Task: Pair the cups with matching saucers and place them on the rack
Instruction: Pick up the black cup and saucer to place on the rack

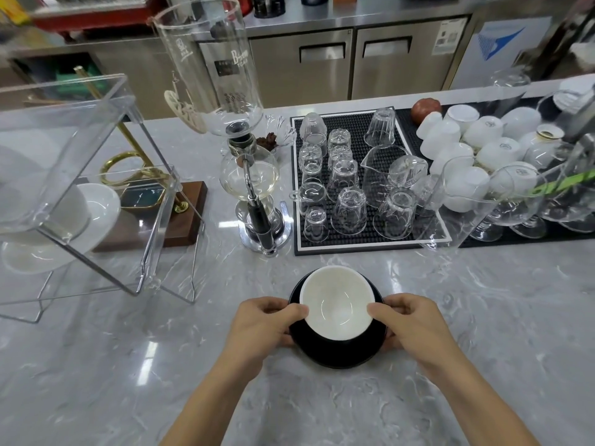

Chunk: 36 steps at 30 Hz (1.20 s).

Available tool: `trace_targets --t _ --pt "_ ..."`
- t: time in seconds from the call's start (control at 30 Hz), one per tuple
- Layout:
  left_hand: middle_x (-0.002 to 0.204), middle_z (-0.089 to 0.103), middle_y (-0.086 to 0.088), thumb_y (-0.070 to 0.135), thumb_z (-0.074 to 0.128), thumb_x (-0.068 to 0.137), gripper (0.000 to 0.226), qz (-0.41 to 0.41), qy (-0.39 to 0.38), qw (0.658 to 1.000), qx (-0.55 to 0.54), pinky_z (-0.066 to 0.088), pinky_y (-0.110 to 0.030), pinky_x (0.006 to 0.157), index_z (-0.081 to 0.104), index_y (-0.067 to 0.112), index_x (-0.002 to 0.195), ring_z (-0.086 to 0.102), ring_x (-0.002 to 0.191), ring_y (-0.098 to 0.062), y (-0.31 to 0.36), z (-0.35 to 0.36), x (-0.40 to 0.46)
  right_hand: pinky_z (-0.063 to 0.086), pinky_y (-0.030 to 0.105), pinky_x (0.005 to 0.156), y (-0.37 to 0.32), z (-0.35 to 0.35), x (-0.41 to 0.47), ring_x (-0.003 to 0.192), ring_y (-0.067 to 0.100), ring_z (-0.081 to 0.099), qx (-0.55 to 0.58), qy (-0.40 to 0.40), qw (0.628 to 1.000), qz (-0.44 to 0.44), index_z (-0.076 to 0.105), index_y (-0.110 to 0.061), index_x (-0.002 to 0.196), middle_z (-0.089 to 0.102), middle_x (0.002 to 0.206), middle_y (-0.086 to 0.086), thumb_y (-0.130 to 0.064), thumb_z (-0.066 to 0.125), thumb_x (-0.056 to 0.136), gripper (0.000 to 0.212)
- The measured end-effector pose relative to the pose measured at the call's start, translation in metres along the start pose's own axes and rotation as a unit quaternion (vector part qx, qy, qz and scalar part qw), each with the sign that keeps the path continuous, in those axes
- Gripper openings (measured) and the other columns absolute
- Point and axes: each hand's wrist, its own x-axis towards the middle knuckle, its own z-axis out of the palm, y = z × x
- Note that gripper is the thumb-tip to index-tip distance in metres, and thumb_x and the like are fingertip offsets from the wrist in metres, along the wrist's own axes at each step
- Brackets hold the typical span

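Both hands, left hand point(262, 323) and right hand point(415, 323), grip black saucer point(341, 354), thumbs steadying cup point(338, 302); tilting risks the cup sliding off.

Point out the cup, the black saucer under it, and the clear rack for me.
cup point(335, 304), head view, on its white inner bowl.
black saucer point(338, 355), head view, on its near rim.
clear rack point(96, 130), head view, on its top panel.

Single view: head-worn wide-angle camera, facing forward and steeply down onto the counter point(483, 333). Close range; left hand point(262, 323) and right hand point(412, 323) low centre, forearms entering from bottom edge. Counter stretches beyond the hands.
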Motion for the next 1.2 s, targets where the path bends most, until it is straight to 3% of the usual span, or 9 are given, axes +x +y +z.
trace_targets --t 0.13,0.23,0.33,0.43,0.6,0.9,0.97,1.07,1.2 --pt "0.082 0.076 -0.022 0.041 0.082 0.044 0.049 -0.007 -0.01 1.0 0.014 0.067 -0.043 0.072 0.079 0.008 0.08 0.073 0.068 -0.025 0.004 0.0 -0.002 0.06 0.055 0.071 -0.002 -0.002 -0.002 0.064 0.022 0.065 -0.008 -0.014 1.0 0.0 0.075 -0.012 0.086 0.071 0.08 0.021 -0.029 0.081 0.068 0.025" --pt "0.074 0.07 -0.014 0.042 0.084 0.046 0.059 -0.029 -0.03 0.999 0.016 0.064 -0.042 0.075 0.076 0.005 0.091 0.067 0.065 -0.024 0.008 -0.004 -0.002 0.063 0.048 0.066 -0.003 -0.005 -0.004 0.061 0.02 0.067 -0.001 -0.035 0.999 0.008 0.076 -0.009 0.088 0.07 0.07 0.013 -0.022 0.079 0.076 0.018" --pt "0.076 0.071 -0.01 0.04 0.089 0.063 0.052 -0.036 -0.05 0.998 0.018 0.064 -0.051 0.082 0.075 0.004 0.098 0.068 0.066 -0.022 0.01 -0.007 -0.001 0.06 0.034 0.056 -0.007 -0.008 -0.007 0.058 0.019 0.067 0.025 -0.052 0.998 0.015 0.075 -0.006 0.091 0.072 0.072 0.012 -0.02 0.079 0.079 0.019" --pt "0.077 0.074 -0.006 0.04 0.087 0.075 0.044 -0.028 -0.054 0.998 0.029 0.066 -0.043 0.072 0.076 0.006 0.1 0.071 0.065 -0.018 0.012 -0.007 0.0 0.06 0.033 0.056 -0.01 -0.009 -0.007 0.058 0.02 0.068 0.03 -0.057 0.998 0.018 0.077 -0.006 0.087 0.074 0.076 0.015 -0.029 0.081 0.078 0.025" --pt "0.091 0.08 -0.013 0.038 0.087 0.075 0.043 -0.026 -0.066 0.997 0.02 0.061 -0.029 0.062 0.077 0.006 0.102 0.075 0.07 -0.017 0.01 -0.008 0.0 0.063 0.042 0.064 -0.009 -0.009 -0.006 0.076 0.038 0.075 0.015 -0.075 0.997 0.028 0.076 -0.006 0.088 0.077 0.085 0.019 -0.038 0.084 0.072 0.037" --pt "0.094 0.081 -0.018 0.034 0.091 0.068 0.05 -0.017 -0.071 0.997 -0.007 0.064 -0.035 0.066 0.077 0.001 0.103 0.079 0.081 -0.031 0.009 -0.007 -0.002 0.063 0.043 0.061 -0.01 -0.008 -0.01 0.079 0.045 0.072 0.005 -0.064 0.998 0.006 0.075 -0.001 0.087 0.073 0.089 0.029 -0.031 0.083 0.076 0.033" --pt "0.094 0.08 -0.021 0.037 0.093 0.058 0.057 -0.011 -0.068 0.998 -0.009 0.065 -0.038 0.068 0.078 0.001 0.099 0.078 0.081 -0.033 0.009 -0.008 -0.003 0.062 0.039 0.058 -0.01 -0.007 -0.012 0.072 0.042 0.073 0.007 -0.064 0.998 0.002 0.076 -0.002 0.085 0.073 0.086 0.028 -0.028 0.082 0.078 0.027" --pt "0.092 0.08 -0.022 0.031 0.094 0.061 0.044 0.005 -0.073 0.997 -0.02 0.064 -0.033 0.062 0.081 0.003 0.092 0.079 0.076 -0.032 0.011 -0.011 -0.007 0.056 0.028 0.049 -0.013 -0.006 -0.016 0.058 0.025 0.07 0.02 -0.067 0.998 -0.006 0.078 -0.006 0.08 0.072 0.077 0.022 -0.024 0.081 0.079 0.018" --pt "0.086 0.081 -0.016 0.039 0.093 0.048 0.058 0.028 -0.067 0.997 -0.013 0.064 -0.034 0.062 0.08 0.004 0.093 0.078 0.07 -0.025 0.015 -0.014 -0.014 0.059 0.037 0.059 -0.018 -0.005 -0.02 0.061 0.024 0.069 0.007 -0.065 0.998 -0.023 0.079 -0.01 0.079 0.073 0.077 0.021 -0.024 0.081 0.079 0.014"
